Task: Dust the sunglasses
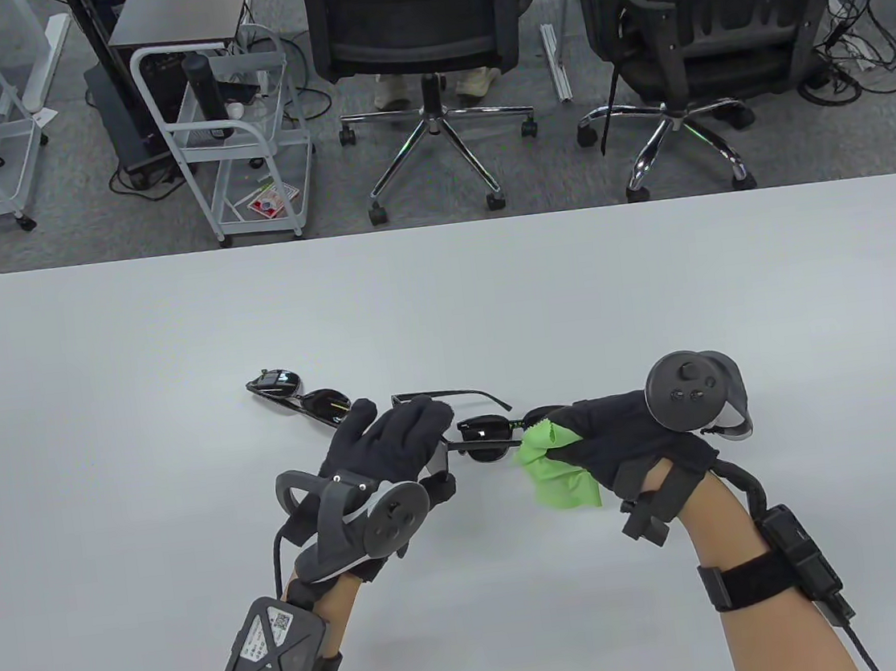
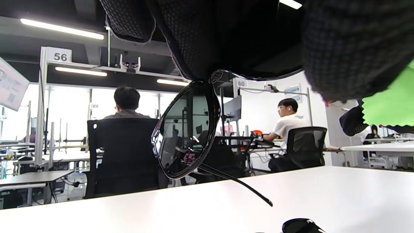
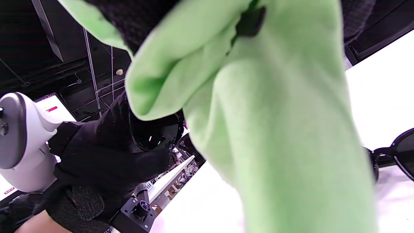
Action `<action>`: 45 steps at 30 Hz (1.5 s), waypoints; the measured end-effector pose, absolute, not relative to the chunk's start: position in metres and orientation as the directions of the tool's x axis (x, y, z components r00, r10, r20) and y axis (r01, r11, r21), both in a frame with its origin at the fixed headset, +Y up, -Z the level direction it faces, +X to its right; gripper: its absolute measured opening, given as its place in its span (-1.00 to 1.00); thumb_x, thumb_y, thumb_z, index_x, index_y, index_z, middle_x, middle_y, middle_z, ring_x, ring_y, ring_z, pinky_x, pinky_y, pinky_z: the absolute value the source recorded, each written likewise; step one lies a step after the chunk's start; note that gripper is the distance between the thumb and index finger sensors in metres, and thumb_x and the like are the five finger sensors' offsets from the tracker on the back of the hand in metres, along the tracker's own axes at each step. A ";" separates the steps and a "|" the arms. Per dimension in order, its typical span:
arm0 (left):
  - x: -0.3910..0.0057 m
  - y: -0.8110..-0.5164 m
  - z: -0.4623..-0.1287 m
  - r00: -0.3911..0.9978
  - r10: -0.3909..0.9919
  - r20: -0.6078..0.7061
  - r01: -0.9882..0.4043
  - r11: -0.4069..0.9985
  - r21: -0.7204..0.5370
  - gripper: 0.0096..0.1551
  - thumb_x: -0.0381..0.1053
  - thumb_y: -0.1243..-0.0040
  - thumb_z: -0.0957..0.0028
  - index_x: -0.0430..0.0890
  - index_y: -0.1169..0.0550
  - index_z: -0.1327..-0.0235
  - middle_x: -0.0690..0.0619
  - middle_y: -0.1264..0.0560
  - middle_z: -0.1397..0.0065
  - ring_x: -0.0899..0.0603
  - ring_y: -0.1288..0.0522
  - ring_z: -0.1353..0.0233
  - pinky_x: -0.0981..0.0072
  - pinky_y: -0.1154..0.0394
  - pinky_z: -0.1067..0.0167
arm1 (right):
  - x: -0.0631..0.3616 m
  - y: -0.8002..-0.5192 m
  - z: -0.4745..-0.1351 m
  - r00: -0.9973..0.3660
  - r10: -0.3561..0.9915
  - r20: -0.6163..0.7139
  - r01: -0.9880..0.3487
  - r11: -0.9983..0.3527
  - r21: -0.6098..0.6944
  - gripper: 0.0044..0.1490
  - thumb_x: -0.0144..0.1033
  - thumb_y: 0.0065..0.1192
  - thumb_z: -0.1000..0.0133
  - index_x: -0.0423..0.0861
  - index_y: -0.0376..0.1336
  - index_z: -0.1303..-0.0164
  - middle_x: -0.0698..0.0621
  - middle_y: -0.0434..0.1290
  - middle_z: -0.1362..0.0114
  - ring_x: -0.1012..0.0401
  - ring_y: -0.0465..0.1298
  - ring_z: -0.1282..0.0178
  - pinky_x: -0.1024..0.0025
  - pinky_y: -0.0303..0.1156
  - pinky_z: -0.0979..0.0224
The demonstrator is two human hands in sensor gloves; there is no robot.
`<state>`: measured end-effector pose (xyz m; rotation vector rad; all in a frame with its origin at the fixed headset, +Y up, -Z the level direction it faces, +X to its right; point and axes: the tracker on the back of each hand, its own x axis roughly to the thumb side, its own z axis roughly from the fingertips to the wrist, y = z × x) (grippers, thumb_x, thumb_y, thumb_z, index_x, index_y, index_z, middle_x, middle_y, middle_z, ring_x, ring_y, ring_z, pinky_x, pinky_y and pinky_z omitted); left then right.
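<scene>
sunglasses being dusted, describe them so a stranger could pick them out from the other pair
On the white table, look between the two gloved hands near the front edge. The held sunglasses are gripped by the left hand while the right hand presses a green cloth to them. The spare sunglasses lie untouched behind the left hand.

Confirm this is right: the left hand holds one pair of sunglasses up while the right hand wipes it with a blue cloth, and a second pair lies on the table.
One thing is wrong: the cloth is green, not blue, as the table view shows. The left hand does hold the sunglasses, the right hand grips the cloth, and the second pair lies on the table.
</scene>
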<state>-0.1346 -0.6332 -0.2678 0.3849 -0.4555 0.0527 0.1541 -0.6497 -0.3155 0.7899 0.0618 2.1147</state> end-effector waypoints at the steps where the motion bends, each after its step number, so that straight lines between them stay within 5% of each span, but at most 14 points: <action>1: -0.136 -0.634 -0.269 0.899 -0.012 0.437 -0.149 0.931 0.333 0.09 0.50 -0.45 0.52 0.35 -0.32 -0.40 0.35 -0.45 -0.49 0.18 -0.64 -0.47 0.06 -0.38 -0.56 | 0.154 -0.650 -0.315 -0.431 0.747 0.506 -0.719 -0.623 0.307 -0.48 -0.16 0.38 -0.01 -0.24 0.55 0.00 -0.07 0.75 0.06 -0.02 0.74 0.04 -0.27 0.40 -0.30; 7: -0.146 -0.639 -0.280 0.839 0.312 0.447 -0.378 0.924 0.065 0.11 0.54 -0.37 0.47 0.25 -0.32 -0.46 0.27 -0.47 -0.48 0.11 -0.66 -0.42 -0.02 -0.37 -0.55 | 0.160 -0.637 -0.304 -0.463 0.694 0.551 -0.825 -0.565 0.018 -0.36 -0.15 0.37 -0.04 -0.22 0.41 -0.26 -0.13 0.62 -0.32 -0.16 0.61 -0.31 -0.34 0.32 -0.35; 14: -0.158 -0.653 -0.293 0.826 0.481 0.293 -0.479 0.874 -0.086 0.15 0.62 -0.25 0.42 0.10 -0.35 -0.48 0.18 -0.55 -0.38 0.06 -0.73 -0.26 -0.01 -0.42 -0.46 | 0.150 -0.606 -0.277 -0.474 0.561 0.678 -0.853 -0.484 -0.195 -0.41 -0.14 0.35 -0.04 -0.15 0.44 -0.22 -0.06 0.66 -0.28 -0.07 0.66 -0.26 -0.28 0.36 -0.37; 21: -0.173 -0.672 -0.300 0.653 0.756 0.049 -0.732 0.646 -0.218 0.20 0.63 -0.13 0.30 -0.08 -0.32 -0.50 0.06 -0.60 -0.28 -0.02 -0.79 -0.04 -0.04 -0.48 -0.35 | 0.108 -0.611 -0.268 -0.499 0.453 0.739 -0.744 -0.662 -0.097 -0.43 -0.16 0.38 -0.02 -0.17 0.48 -0.17 -0.07 0.69 -0.21 -0.06 0.70 -0.19 -0.25 0.39 -0.35; 30: -0.181 -0.680 -0.303 0.582 0.813 -0.019 -0.789 0.560 -0.251 0.20 0.62 0.02 0.22 -0.14 -0.22 -0.52 0.06 -0.59 -0.29 0.02 -0.82 0.01 0.00 -0.52 -0.31 | 0.054 -0.647 -0.259 -0.583 0.133 0.801 -0.283 -0.958 -0.047 -0.38 -0.10 0.35 -0.01 -0.08 0.44 -0.25 -0.10 0.61 -0.35 -0.14 0.62 -0.30 -0.31 0.33 -0.37; 40: -0.196 -0.687 -0.307 0.417 0.903 -0.108 -0.899 0.391 -0.196 0.19 0.57 0.05 0.17 -0.18 -0.12 -0.53 0.02 -0.54 -0.34 0.02 -0.84 0.02 0.05 -0.54 -0.31 | 0.032 -0.665 -0.253 -0.557 0.038 0.830 -0.018 -0.999 0.034 -0.25 -0.20 0.34 -0.02 -0.10 0.22 -0.45 -0.15 0.48 -0.48 -0.19 0.56 -0.37 -0.36 0.26 -0.39; 43: -0.199 -0.687 -0.308 0.407 0.907 -0.113 -0.906 0.385 -0.173 0.18 0.57 0.05 0.17 -0.18 -0.11 -0.53 0.02 -0.52 -0.36 0.02 -0.84 0.01 0.06 -0.55 -0.31 | 0.033 -0.668 -0.254 -0.575 0.102 0.812 0.058 -0.985 0.165 0.11 0.21 0.25 0.00 -0.17 -0.02 -0.60 -0.26 0.21 -0.65 -0.29 0.37 -0.51 -0.45 0.11 -0.40; 45: -0.199 -0.687 -0.307 0.415 0.903 -0.107 -0.903 0.395 -0.170 0.18 0.57 0.04 0.17 -0.17 -0.11 -0.53 0.03 -0.52 -0.36 0.03 -0.84 0.01 0.07 -0.55 -0.32 | 0.035 -0.668 -0.256 -0.575 0.191 0.795 -0.015 -0.975 0.224 0.13 0.38 -0.08 -0.03 -0.20 0.01 -0.60 -0.27 0.20 -0.66 -0.33 0.34 -0.52 -0.48 0.07 -0.39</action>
